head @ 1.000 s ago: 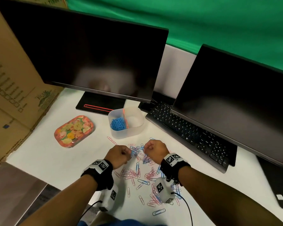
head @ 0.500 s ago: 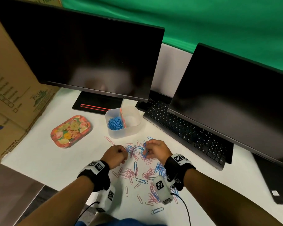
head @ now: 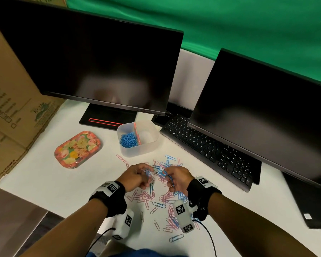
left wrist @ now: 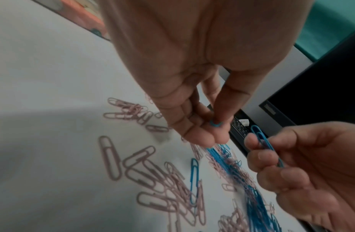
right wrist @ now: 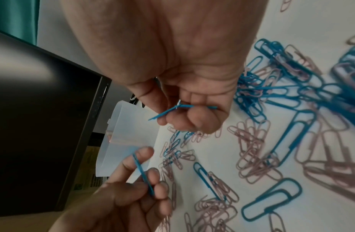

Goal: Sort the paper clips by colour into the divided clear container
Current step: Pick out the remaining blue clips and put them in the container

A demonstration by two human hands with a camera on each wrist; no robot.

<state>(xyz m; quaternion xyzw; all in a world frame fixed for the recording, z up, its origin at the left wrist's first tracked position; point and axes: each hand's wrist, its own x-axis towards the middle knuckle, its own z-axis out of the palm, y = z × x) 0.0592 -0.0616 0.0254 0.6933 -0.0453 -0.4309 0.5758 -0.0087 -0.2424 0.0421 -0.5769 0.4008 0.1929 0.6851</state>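
Observation:
Pink and blue paper clips (head: pixel 156 197) lie scattered on the white desk in front of me. Behind them stands the divided clear container (head: pixel 146 145), with blue clips (head: pixel 128 140) in its left compartment; the right one looks bare. My left hand (head: pixel 146 172) hovers over the pile and pinches a blue clip (left wrist: pixel 215 124) between thumb and fingers. My right hand (head: pixel 167 175), a little to its right, holds a few blue clips (right wrist: pixel 172 109) in curled fingers. In the right wrist view the left hand's blue clip (right wrist: pixel 143 172) shows in front of the container (right wrist: pixel 129 125).
A floral tin (head: pixel 77 149) lies left of the container. Two dark monitors (head: pixel 93 67) stand behind, with a black keyboard (head: pixel 208 145) under the right one. A cardboard box (head: pixel 11 101) lines the left side. More clips (head: pixel 174 221) lie near my right wrist.
Both hands have risen slightly from the pile and turned toward each other, each now holding blue clips. The head camera has shifted a little.

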